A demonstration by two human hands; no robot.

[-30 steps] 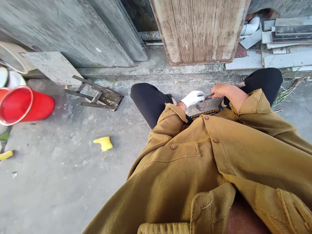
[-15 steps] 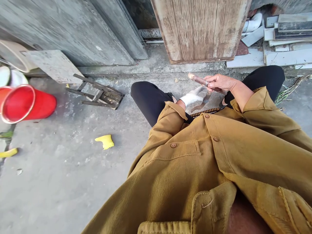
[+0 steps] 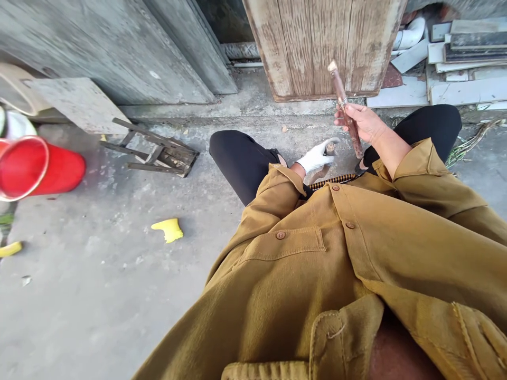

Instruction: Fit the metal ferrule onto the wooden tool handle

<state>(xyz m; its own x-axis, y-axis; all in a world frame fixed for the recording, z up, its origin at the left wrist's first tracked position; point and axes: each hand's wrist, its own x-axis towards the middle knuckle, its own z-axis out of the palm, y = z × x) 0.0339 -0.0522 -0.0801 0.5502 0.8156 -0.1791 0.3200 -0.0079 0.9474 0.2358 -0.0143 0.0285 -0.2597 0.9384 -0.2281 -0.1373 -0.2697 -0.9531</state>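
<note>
Floor point(image 3: 99, 295) rough grey concrete, wide leftward; weathered plank panel point(image 3: 297, 47) ahead. Right hand point(image 3: 363, 124) grips wire-wrapped reddish-brown stick point(image 3: 337, 86); white-gloved left hand point(image 3: 312, 160), fingers around brown wooden piece point(image 3: 330, 148).

Wooden stick point(image 3: 339, 88), matt cloth glove point(image 3: 312, 158) — and bucket point(image 3: 67, 171) (glossy plastic).

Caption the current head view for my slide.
Bare right hand holds a brown stick; gloved left hand grips a wooden piece.

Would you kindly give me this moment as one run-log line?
left hand: gloved, holding wooden piece | right hand: bare, holding brown stick | yellow piece: on floor
</note>
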